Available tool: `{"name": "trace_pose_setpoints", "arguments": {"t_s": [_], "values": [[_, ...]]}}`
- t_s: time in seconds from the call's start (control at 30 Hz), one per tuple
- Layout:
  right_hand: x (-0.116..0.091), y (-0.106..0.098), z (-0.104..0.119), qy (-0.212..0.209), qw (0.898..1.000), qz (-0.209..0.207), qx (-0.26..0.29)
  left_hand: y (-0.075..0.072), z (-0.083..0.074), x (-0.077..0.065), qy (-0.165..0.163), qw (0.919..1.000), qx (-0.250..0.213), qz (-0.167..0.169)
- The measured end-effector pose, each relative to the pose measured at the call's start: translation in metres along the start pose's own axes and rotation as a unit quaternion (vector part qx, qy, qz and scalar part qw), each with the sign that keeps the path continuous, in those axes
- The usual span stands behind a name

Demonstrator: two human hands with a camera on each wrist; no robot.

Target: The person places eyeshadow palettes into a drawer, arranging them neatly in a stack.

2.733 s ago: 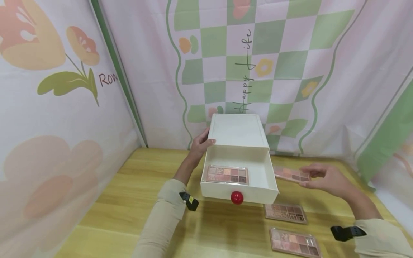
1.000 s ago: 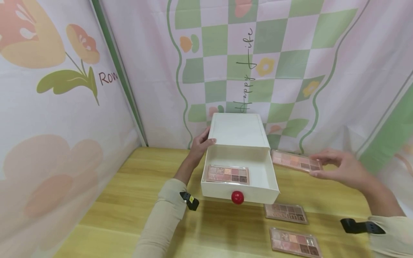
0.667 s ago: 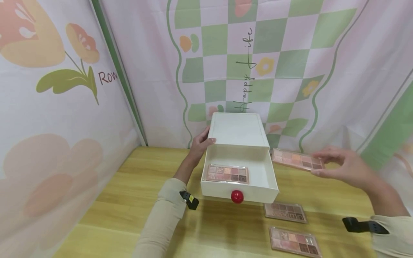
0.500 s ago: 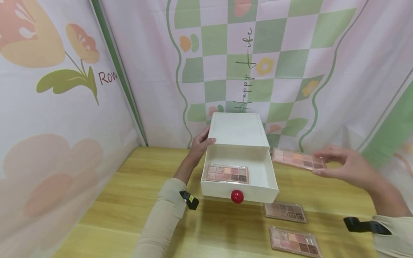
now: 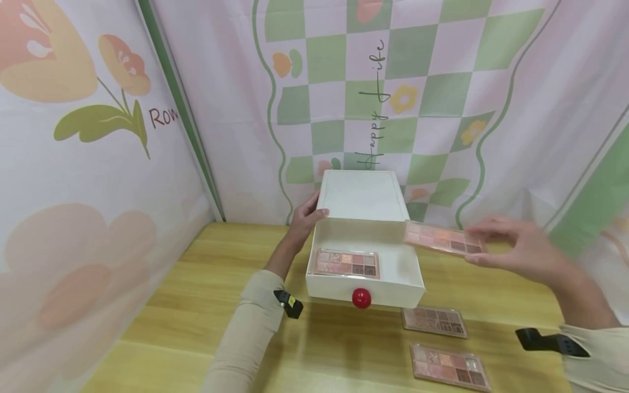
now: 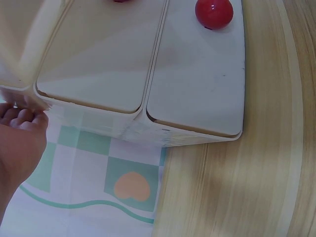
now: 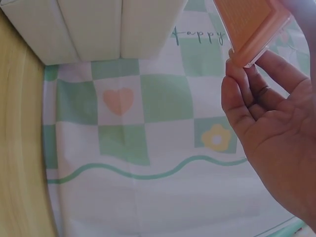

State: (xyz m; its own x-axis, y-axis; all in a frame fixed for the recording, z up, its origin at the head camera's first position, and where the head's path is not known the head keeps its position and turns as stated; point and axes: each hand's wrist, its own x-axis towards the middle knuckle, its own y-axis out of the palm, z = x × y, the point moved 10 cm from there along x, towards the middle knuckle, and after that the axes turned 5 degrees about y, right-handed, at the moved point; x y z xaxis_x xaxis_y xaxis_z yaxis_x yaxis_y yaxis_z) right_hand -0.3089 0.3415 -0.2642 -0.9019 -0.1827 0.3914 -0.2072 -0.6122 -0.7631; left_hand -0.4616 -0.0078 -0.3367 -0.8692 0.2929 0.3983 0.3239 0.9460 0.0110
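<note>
A white drawer cabinet (image 5: pixel 362 195) stands against the back cloth, its top drawer (image 5: pixel 393 292) pulled out by the red knob (image 5: pixel 361 298) side. Inside that drawer, at the front left, lies an eyeshadow palette (image 5: pixel 346 263). My left hand (image 5: pixel 303 221) grips the cabinet's left side, thumb at the top front edge; the left wrist view shows the hand (image 6: pixel 19 143) with curled fingers there. Between thumb and fingers my right hand (image 5: pixel 521 248) pinches another eyeshadow palette (image 5: pixel 439 238) by its right end. That palette is raised, its left end overlapping the drawer's right rim in the head view.
Two more eyeshadow palettes, a darker one (image 5: pixel 434 321) and a pinkish one (image 5: pixel 449 367), lie on the wooden table (image 5: pixel 196 305) right of the drawer. Below the open drawer are two shut drawers (image 6: pixel 197 74). Patterned cloth (image 5: pixel 236 109) hangs behind and at both sides.
My right hand lifted the held palette from low beside the drawer, drew it rightward, and has now moved it back left to the drawer's right rim. The left hand stays put.
</note>
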Motion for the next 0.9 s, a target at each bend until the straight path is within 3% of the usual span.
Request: {"name": "trace_pose_setpoints", "arguments": {"t_s": [0.27,0.5,0.9], "values": [[0.005,0.009,0.021,-0.024,1.0,-0.015,-0.012,0.0,0.0,0.0,0.001,1.0,0.005,-0.001],[0.009,0.021,0.033,-0.018,1.0,0.015,-0.017,0.0,-0.001,-0.001,-0.001,1.0,0.006,-0.004],[0.017,0.04,0.077,-0.131,0.991,0.019,0.034,0.001,-0.001,0.0,0.005,0.9999,0.01,0.0]]}}
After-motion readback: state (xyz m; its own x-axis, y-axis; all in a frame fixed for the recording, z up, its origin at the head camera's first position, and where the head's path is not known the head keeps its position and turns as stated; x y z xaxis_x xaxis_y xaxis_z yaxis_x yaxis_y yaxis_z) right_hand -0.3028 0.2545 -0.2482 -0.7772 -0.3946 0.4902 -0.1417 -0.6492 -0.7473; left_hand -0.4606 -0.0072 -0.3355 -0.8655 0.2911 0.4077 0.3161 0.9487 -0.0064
